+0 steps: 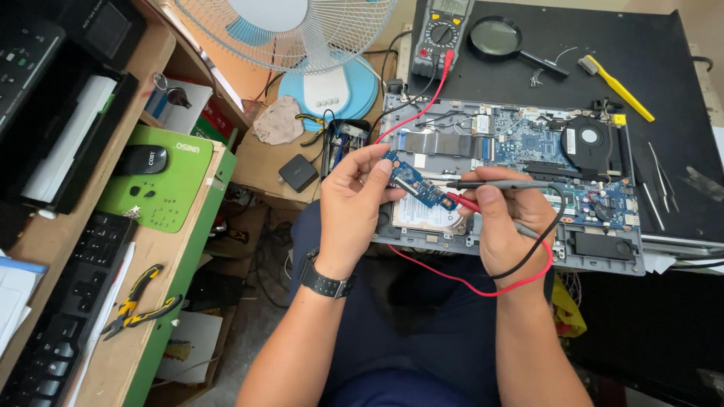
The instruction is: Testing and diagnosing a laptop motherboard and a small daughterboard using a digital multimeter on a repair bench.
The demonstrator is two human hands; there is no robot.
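My left hand (pixel 353 197) pinches a small blue circuit board (pixel 416 179) and holds it up over an opened laptop (pixel 520 143). My right hand (pixel 511 226) grips two test probes (pixel 490 185), one black and one red, with their tips touching the board's right end. Red and black leads (pixel 483 290) loop down from that hand. The red lead runs up to a multimeter (pixel 441 34) at the back. A round drive (pixel 422 220) lies in the laptop under the board.
A black mat (pixel 679 105) carries the laptop, a magnifying glass (pixel 501 39), a yellow brush (pixel 618 87) and tweezers (pixel 660 185). A fan (pixel 302 45) stands behind. On the left shelf are a keyboard (pixel 64 316), pliers (pixel 139 301) and a mouse (pixel 139 160).
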